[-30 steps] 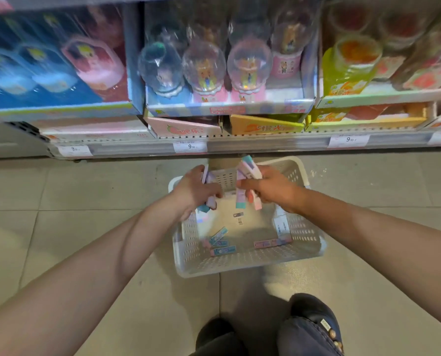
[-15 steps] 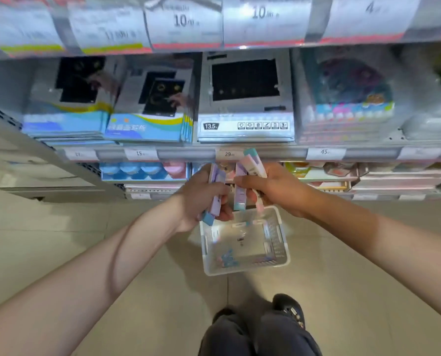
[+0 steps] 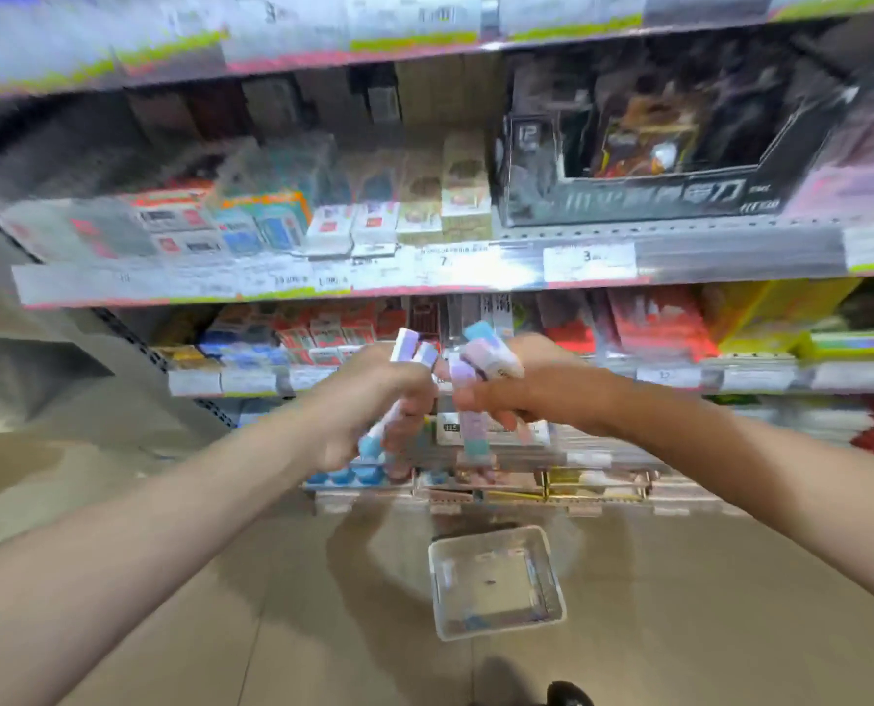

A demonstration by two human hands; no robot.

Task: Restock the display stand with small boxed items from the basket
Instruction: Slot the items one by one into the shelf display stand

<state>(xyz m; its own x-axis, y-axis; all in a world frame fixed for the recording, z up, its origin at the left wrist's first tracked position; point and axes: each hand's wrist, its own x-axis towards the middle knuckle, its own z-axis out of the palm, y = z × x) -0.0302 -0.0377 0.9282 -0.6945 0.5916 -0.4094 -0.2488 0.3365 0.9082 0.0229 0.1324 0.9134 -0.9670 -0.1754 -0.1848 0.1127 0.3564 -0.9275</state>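
Currently both hands are up in front of the shelving, close together, nearly touching at the knuckles. Left hand is curled round a bunch of small boxes: lilac-white ends stick out above the fist, blue ends poke out below near the heel of the hand. Right hand grips a second bunch; one lilac box hangs down below the fingers with a teal end, others fan upward, one with a teal cap and one pale pink. Exact box count in either fist is unreadable due to motion blur. Basket, white plastic with slotted walls, sits on the tan tiled floor well below the hands, slightly right of centre, and seems almost empty; a few small blurred bits near its bottom edge, can't tell what. Shelf rail with price tags runs across above the hands; stacked small packs sit on it, red, blue, white, and a black display carton stands at the right of that level. Lower shelf behind the hands holds red and yellow packs, all smeared. Dark shoe tip shows at the bottom edge, below the basket.
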